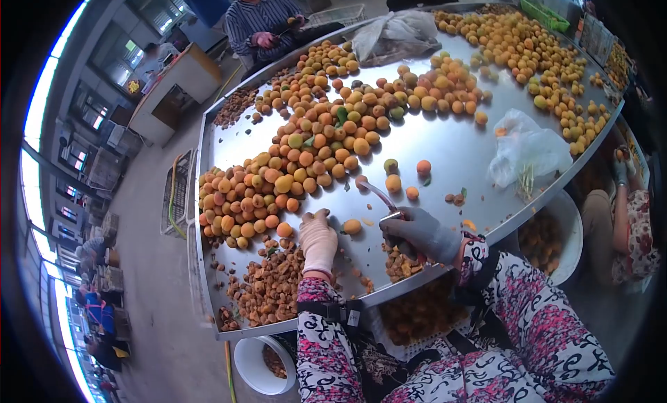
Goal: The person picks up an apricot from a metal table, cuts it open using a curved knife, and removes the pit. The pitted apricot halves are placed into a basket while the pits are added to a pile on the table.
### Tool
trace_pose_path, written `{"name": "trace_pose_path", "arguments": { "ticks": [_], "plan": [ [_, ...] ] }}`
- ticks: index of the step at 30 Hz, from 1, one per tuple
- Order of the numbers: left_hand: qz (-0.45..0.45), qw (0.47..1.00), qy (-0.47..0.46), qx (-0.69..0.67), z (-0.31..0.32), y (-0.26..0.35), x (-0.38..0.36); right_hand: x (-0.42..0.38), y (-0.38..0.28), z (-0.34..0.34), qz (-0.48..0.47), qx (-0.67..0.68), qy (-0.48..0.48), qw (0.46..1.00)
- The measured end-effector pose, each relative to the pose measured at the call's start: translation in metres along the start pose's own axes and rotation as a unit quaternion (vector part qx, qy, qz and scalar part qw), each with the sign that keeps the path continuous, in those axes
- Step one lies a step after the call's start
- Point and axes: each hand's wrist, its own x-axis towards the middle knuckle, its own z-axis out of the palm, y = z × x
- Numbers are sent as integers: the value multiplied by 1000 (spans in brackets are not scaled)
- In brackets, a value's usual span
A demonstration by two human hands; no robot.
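My left hand (318,244), in a pale glove, is over the metal table with its fingers curled in. Whatever lies under those fingers is hidden. A heap of orange and yellow apricots (313,149) spreads just beyond it, and brown apricot pits (267,292) lie beside and below it. In a grey glove, my right hand (424,233) is closed around a curved tool (379,194) with a shiny metal part near the fingers. The tool's tip reaches towards a few loose apricots (393,183). A single apricot (352,226) sits between my hands.
The metal table (445,146) has a raised rim. Plastic bags (529,149) and a green basket (543,15) are on it. White buckets (265,365) stand below, and a crate (417,326) is near my lap. Other people (260,24) sit around the table.
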Motion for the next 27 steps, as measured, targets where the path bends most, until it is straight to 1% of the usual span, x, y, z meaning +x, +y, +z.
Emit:
{"name": "trace_pose_path", "arguments": {
  "ticks": [2,4,5,6,8,9,10,11,13,15,16,18,19,20,22,26,27],
  "plan": [
    [9,998,30,-55,1,-9,-4,4,5,-3,-27,-21,17,999],
    [12,998,26,-62,-5,-9,-10,6,4,-7,-29,-20,19,999],
    [-32,951,-53,-304,-12,-4,-19,7,3,-9,-48,-28,25,998],
    [-75,839,-131,-523,-23,5,-29,7,3,-11,-66,-34,33,997],
    [-33,739,-210,-639,-47,29,-51,14,9,-13,-55,-21,48,997],
    [-14,704,-229,-672,-50,39,-61,16,10,-11,-53,-20,61,997],
    [-2,682,-236,-692,-56,52,-71,18,11,-9,-50,-19,74,996],
    [0,688,-225,-690,-54,58,-77,18,13,-6,-83,-48,74,993],
    [2,694,-215,-687,-53,67,-82,21,12,-1,-73,-64,70,993],
    [13,732,-140,-666,-56,76,-81,22,13,2,-55,-100,57,992],
    [13,731,-142,-668,-55,81,-81,23,14,1,-53,-101,59,992],
    [2,764,-83,-640,-50,91,-81,26,16,-2,-35,-27,95,994],
    [24,782,-53,-621,-46,92,-81,30,20,-5,-24,41,75,996],
    [24,780,-56,-622,-42,94,-81,33,24,-7,-22,40,78,996],
    [72,776,-4,-627,-37,98,-81,33,23,-6,-77,34,73,994],
    [34,759,-10,-650,-27,90,-76,13,12,-1,-55,17,61,996],
    [69,776,22,-627,-23,89,-74,14,14,-1,-63,7,60,996]
  ]
}}
